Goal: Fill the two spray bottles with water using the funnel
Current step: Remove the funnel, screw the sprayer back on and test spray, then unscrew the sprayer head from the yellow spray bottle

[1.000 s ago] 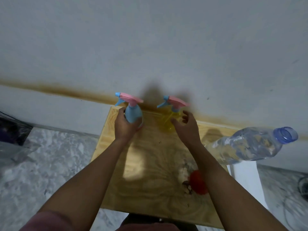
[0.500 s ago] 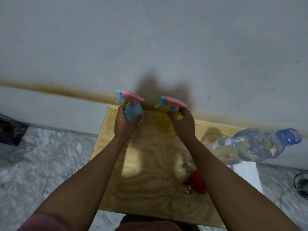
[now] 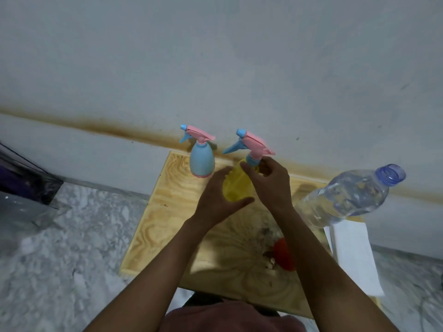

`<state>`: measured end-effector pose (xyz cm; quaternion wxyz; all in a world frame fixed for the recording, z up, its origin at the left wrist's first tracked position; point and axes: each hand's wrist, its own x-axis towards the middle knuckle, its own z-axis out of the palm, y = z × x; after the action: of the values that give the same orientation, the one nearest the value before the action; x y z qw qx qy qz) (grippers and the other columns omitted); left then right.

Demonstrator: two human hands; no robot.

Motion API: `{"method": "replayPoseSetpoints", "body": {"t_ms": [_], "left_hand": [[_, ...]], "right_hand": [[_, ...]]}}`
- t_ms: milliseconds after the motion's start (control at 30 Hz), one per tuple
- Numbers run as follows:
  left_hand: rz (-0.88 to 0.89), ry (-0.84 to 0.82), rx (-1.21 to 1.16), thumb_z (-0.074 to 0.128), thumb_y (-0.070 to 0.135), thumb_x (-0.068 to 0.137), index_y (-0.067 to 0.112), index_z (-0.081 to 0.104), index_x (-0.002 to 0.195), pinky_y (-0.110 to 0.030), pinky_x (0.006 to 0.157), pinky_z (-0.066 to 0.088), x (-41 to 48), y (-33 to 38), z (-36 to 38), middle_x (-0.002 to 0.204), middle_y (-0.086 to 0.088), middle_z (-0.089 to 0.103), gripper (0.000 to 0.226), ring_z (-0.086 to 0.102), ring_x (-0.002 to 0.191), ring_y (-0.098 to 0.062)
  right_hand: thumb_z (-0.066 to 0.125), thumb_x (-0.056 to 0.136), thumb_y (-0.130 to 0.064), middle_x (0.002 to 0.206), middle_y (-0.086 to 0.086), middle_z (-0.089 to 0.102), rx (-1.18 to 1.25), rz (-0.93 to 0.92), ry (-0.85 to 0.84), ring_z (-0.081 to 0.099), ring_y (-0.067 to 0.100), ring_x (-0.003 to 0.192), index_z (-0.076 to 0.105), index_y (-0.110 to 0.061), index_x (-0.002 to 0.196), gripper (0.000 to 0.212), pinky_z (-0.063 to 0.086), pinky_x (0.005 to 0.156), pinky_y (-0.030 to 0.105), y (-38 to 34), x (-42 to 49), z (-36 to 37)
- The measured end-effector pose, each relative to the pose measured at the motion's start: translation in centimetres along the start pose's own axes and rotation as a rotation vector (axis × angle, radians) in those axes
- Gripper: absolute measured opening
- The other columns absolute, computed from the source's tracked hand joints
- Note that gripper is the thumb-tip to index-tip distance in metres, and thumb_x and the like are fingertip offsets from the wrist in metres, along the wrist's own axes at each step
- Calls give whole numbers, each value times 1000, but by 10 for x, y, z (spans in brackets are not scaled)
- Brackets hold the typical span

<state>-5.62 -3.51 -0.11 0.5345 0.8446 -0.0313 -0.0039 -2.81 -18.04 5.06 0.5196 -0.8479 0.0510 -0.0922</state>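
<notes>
A blue spray bottle [image 3: 202,161] with a pink trigger head stands alone at the far left corner of the wooden table [image 3: 165,226]. A yellow spray bottle [image 3: 236,185] with a pink head is lifted and tilted. My left hand [image 3: 217,200] grips its body from below and the left. My right hand [image 3: 269,182] pinches its blue collar just under the head. A red funnel [image 3: 284,256] lies on the table near its right side, partly hidden by my right forearm. A clear water bottle [image 3: 347,196] with an open blue neck stands at the table's right.
A white wall with a brown stain line runs right behind the table. A white sheet [image 3: 354,255] hangs off the table's right edge. A dark box [image 3: 24,180] sits on the marble floor at the left. Dirt specks mark the table near the funnel.
My left hand let go of the blue spray bottle and moved right onto the yellow one. The yellow bottle has come nearer and now tilts, with my right hand at its collar.
</notes>
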Motion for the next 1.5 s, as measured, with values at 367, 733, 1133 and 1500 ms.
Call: {"method": "replayPoseSetpoints", "body": {"t_ms": [367,733,1133,1500], "left_hand": [[67,112,-74,89,30,71,27,55,121,-6,75,47,-25,45,-24,103,22,64,61,59,96,15],[2,34,-132,91,36,68,33,54,132,-10,88,42,-27,69,-30,120,13,64,75,58,114,2],[13,-61,-195,88,22,75,28,63,126,-13,85,51,-30,85,-46,112,11,72,57,66,106,1],[23,12,-185,88,30,74,26,65,125,-18,88,53,-26,92,-44,110,10,72,56,65,104,-1]], "right_hand": [[80,72,-46,95,-7,72,323,-1,29,68,13,93,66,-27,103,40,59,83,38,-47,-33,-5],[79,82,-26,90,-2,71,465,-38,60,66,8,80,66,-18,96,21,54,75,23,-76,-37,-29],[60,98,-24,94,-5,65,457,-141,-252,58,5,88,73,-24,103,13,46,87,27,-81,-25,-49],[63,96,-20,102,-5,73,642,6,-54,68,16,102,64,-24,106,11,55,91,37,-90,-32,-33]]}}
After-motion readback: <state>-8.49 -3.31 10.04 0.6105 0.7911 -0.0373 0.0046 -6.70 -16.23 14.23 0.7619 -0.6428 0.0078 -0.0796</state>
